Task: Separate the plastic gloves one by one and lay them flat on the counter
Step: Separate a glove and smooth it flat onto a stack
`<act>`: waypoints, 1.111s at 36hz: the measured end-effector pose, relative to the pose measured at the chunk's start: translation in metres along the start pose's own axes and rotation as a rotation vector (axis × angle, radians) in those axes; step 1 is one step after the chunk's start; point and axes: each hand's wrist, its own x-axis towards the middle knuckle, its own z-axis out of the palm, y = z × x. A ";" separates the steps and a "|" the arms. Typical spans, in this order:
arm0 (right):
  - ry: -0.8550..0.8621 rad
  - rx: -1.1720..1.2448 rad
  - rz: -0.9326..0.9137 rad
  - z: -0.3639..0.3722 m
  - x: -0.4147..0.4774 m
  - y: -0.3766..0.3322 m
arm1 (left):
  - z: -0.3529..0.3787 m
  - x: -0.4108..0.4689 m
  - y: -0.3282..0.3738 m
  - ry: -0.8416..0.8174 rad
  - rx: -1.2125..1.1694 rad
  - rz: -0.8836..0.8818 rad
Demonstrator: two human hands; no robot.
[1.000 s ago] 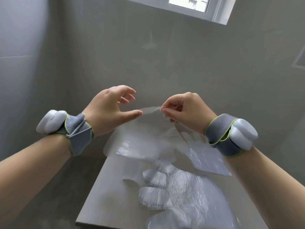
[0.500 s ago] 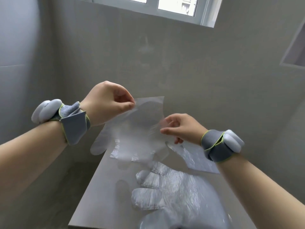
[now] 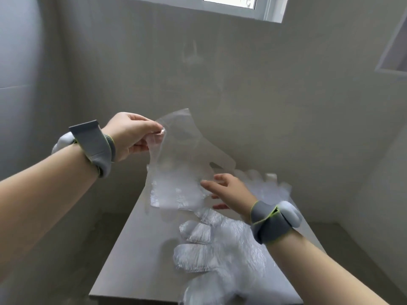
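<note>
gloves: one clear thin plastic glove (image 3: 182,164) hangs in the air from my left hand (image 3: 130,135), thumb and fingers curled and pinching its cuff corner, cuff up, finger end down. its lower end hangs just over the far end of the grey flat counter (image 3: 136,249); touching or not, cannot tell. my right hand (image 3: 229,192) is lower, fingers straight and spread, holding nothing, fingertips at the hanging glove's lower right edge. crinkled clear plastic glove (image 3: 220,249) lies flat on the counter near me, fingers pointing left, below my right wrist. more clear glove film (image 3: 271,186) lies at the counter's far right, behind my right hand, partly hidden. grey wrist band with green trim (image 3: 94,146) on left wrist, matching grey band (image 3: 268,225) on right. white-framed window (image 3: 271,9) at top of the grey wall.
</note>
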 end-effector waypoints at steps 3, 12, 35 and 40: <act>-0.105 0.362 0.194 0.008 0.018 0.000 | 0.003 -0.001 0.007 -0.011 -0.016 0.019; -0.278 0.770 0.208 0.007 0.053 -0.009 | -0.012 0.017 -0.001 0.067 -0.121 -0.011; -0.304 0.527 0.257 -0.011 0.148 -0.015 | -0.007 0.065 -0.106 0.045 -0.267 -0.218; -0.395 0.400 0.308 -0.004 0.134 0.002 | -0.007 0.064 -0.106 0.035 -0.353 -0.233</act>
